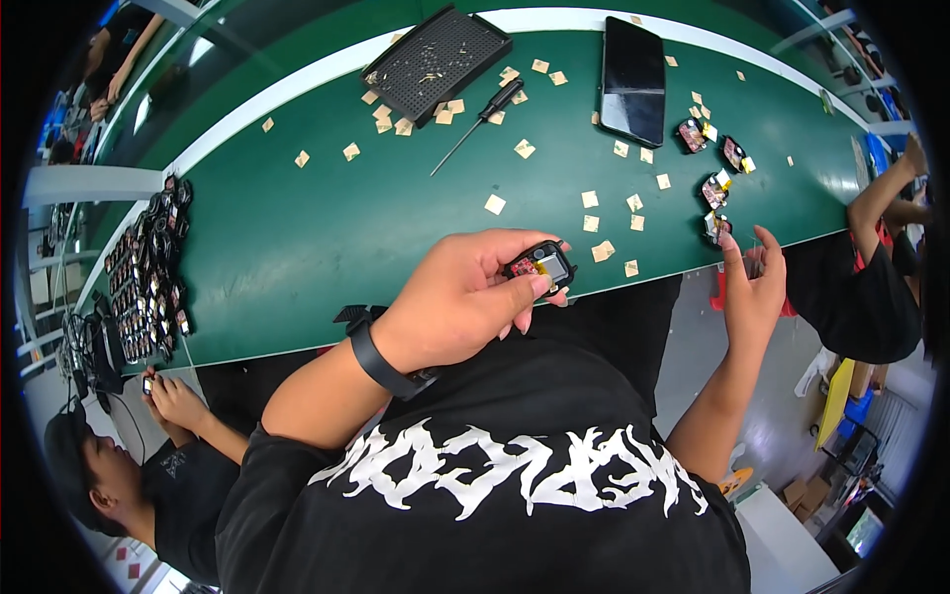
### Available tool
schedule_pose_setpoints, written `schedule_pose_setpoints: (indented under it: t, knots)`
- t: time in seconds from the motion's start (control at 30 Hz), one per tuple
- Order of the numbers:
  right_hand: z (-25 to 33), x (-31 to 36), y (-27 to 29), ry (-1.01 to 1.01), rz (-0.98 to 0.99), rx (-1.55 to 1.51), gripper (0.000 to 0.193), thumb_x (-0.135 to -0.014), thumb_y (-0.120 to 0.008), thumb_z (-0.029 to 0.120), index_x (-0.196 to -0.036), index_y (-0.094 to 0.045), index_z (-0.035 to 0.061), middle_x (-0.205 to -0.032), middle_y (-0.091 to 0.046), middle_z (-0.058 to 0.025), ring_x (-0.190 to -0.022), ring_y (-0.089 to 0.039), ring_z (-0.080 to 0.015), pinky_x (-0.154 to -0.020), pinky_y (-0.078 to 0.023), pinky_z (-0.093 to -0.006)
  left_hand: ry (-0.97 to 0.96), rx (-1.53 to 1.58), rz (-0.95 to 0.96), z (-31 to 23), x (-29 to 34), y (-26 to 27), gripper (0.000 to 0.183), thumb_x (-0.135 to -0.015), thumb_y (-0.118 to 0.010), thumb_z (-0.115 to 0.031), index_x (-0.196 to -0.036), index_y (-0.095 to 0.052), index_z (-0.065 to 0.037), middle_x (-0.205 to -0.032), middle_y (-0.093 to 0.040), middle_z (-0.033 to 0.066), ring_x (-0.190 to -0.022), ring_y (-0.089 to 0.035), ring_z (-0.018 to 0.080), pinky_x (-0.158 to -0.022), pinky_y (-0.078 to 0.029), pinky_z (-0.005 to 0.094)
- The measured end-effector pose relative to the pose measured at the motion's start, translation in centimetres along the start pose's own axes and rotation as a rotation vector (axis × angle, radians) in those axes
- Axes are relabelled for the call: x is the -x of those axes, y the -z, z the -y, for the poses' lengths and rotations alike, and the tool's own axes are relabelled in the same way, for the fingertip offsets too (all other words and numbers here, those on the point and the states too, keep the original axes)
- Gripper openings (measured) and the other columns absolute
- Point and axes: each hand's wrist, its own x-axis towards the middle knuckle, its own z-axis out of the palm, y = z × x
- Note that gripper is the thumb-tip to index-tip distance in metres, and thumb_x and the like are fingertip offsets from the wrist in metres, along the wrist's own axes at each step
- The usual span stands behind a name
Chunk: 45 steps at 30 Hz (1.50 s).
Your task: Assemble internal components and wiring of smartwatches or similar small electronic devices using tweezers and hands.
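My left hand is closed around a small black device housing, held just above the table's near edge. Its open face shows a red circuit board, a bit of yellow tape and a silvery rectangular part. The thumb presses on that open side. My right hand is at the near edge on the right, with thumb and finger apart. One fingertip meets the nearest of several similar opened housings; I see no grip on it. These housings have red boards and white-and-yellow parts showing.
Many small beige squares lie scattered on the green table. Behind them are a black perforated tray with small bits, a screwdriver and a glossy black panel. Cabled devices fill the left end. Co-workers flank me.
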Motion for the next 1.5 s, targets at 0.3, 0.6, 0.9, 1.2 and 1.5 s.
schedule_pose_setpoints:
  t: [0.3,0.6,0.9,1.2,1.5]
  knots:
    - [0.2,-0.4,-0.7,0.122,0.161,0.0,0.057,-0.086,-0.08,0.035,-0.13,-0.063,0.0042,-0.113,-0.058,-0.0112,-0.1,-0.059,-0.0236,-0.085,-0.05,-0.0351,-0.017,-0.038,-0.023,-1.3,1.4,0.4,0.043,-0.098,-0.053,0.002,-0.14,-0.051,0.007,-0.109,-0.07,0.0137,-0.076,-0.062,0.0088,-0.067,-0.054,0.0222]
    - [0.0,-0.2,-1.3,0.272,0.146,-0.081,0.042,-0.085,-0.081,0.018,-0.121,-0.067,0.0015,-0.109,-0.059,-0.0092,-0.095,-0.059,-0.019,-0.078,-0.049,-0.0292,-0.136,-0.03,-0.024,-1.3,3.2,0.2,0.048,-0.094,-0.047,0.009,-0.142,-0.05,0.008,-0.108,-0.066,0.0101,-0.088,-0.064,0.0111,-0.082,-0.056,0.026]
    - [-0.7,0.2,-1.8,0.208,0.102,-0.221,0.039,-0.081,-0.084,0.014,-0.115,-0.07,0.0018,-0.1,-0.061,-0.0039,-0.084,-0.057,-0.0118,-0.071,-0.046,-0.0245,-0.2,-0.279,-0.035,-1.3,3.7,0.3,0.049,-0.093,-0.049,0.011,-0.142,-0.05,0.007,-0.104,-0.064,0.0085,-0.088,-0.063,0.0106,-0.085,-0.056,0.0274]
    - [1.3,0.2,-1.4,0.185,0.099,-0.108,0.043,-0.082,-0.084,0.019,-0.12,-0.07,0.0049,-0.099,-0.06,-0.0028,-0.079,-0.051,-0.0103,-0.065,-0.043,-0.0244,-0.046,0.12,-0.005,-1.2,2.6,1.1,0.037,-0.101,-0.05,-0.001,-0.136,-0.054,0.007,-0.106,-0.069,0.0126,-0.083,-0.067,0.013,-0.078,-0.058,0.0262]
    - [2.9,0.9,-1.4,0.29,0.061,-0.136,0.029,-0.09,-0.077,0.017,-0.113,-0.07,0.0012,-0.102,-0.063,-0.0058,-0.088,-0.06,-0.0157,-0.065,-0.046,-0.0272,-0.098,-0.22,-0.251,1.2,0.4,3.4,0.026,-0.106,-0.051,-0.018,-0.113,-0.064,0.003,-0.096,-0.07,0.0073,-0.079,-0.063,0.0106,-0.072,-0.053,0.0255]
